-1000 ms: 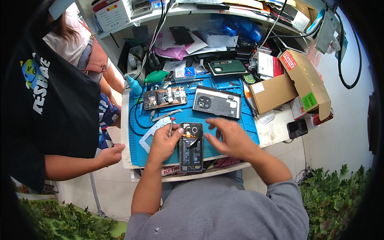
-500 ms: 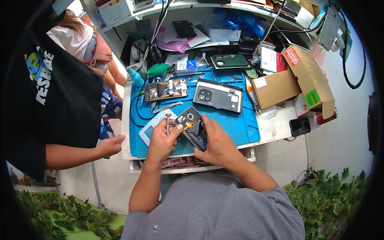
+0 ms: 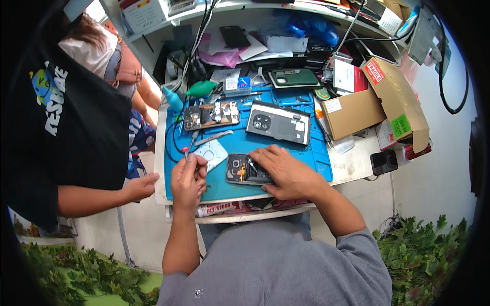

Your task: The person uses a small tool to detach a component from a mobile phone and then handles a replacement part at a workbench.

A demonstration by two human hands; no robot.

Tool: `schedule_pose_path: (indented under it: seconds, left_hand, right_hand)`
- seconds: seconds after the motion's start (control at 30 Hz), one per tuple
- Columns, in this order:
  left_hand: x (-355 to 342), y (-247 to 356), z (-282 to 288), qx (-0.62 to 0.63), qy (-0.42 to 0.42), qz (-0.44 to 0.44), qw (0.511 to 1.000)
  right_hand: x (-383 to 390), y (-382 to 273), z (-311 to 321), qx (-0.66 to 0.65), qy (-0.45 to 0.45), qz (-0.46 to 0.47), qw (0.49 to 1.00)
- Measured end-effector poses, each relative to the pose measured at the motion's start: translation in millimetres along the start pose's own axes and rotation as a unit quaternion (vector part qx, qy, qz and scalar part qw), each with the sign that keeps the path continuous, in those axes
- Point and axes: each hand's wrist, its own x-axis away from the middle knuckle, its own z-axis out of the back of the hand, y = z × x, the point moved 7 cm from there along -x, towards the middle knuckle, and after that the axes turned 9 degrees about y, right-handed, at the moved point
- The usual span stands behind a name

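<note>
Head: right hand [image 3: 288, 172] holds opened phone [image 3: 237, 170] near bare mat edge [image 3: 224, 194].

Left hand [image 3: 189, 181] holding red-capped screwdriver [image 3: 185, 150]; right hand [image 3: 287, 173] gripping opened phone [image 3: 247, 171] on blue mat [image 3: 217, 192].

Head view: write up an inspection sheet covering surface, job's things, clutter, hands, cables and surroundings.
Surface: blue mat on a white bench.
Job's things: opened phone, flat on the mat, inner parts showing; red-topped screwdriver, held off to the phone's left.
Clutter: second opened phone, tweezers, green case, cardboard boxes.
Hands: left hand holds the screwdriver; right hand lies over the phone's right end, grip unclear.
Cables: black cable loops at far right; cords hang at upper left.
Surroundings: another person at left, one hand near the bench edge; leafy greenery at lower right.
</note>
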Motion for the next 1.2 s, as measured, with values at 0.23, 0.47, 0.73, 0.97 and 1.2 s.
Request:
schedule_pose_path:
  seconds: [0.23, 0.47, 0.73, 0.97, 1.2]
  left_hand:
    - [-2.5, 29.9, 2.7, -0.077, 0.022, -0.185, 0.979]
    - [-9.4, 19.1, 4.9, -0.064, -0.010, -0.114, 0.991]
    - [-20.3, 14.5, 1.1, -0.106, -0.006, -0.129, 0.986]
    - [-33.6, 26.1, -20.9, -0.136, 0.004, -0.149, 0.979]
    - [-34.0, 51.6, -165.5, -0.420, -0.237, -0.329, 0.812]
  right_hand:
    - [9.1, -3.8, -3.4, 0.024, 0.010, 0.040, 0.999]
    - [25.8, 2.4, -3.8, -0.019, 0.081, 0.005, 0.997]
    - [35.2, 10.4, -1.8, -0.046, 0.141, -0.028, 0.989]
    - [47.1, 13.0, 11.7, -0.103, 0.277, -0.009, 0.955]
    - [55.1, 23.8, 14.0, -0.149, 0.347, -0.025, 0.926]
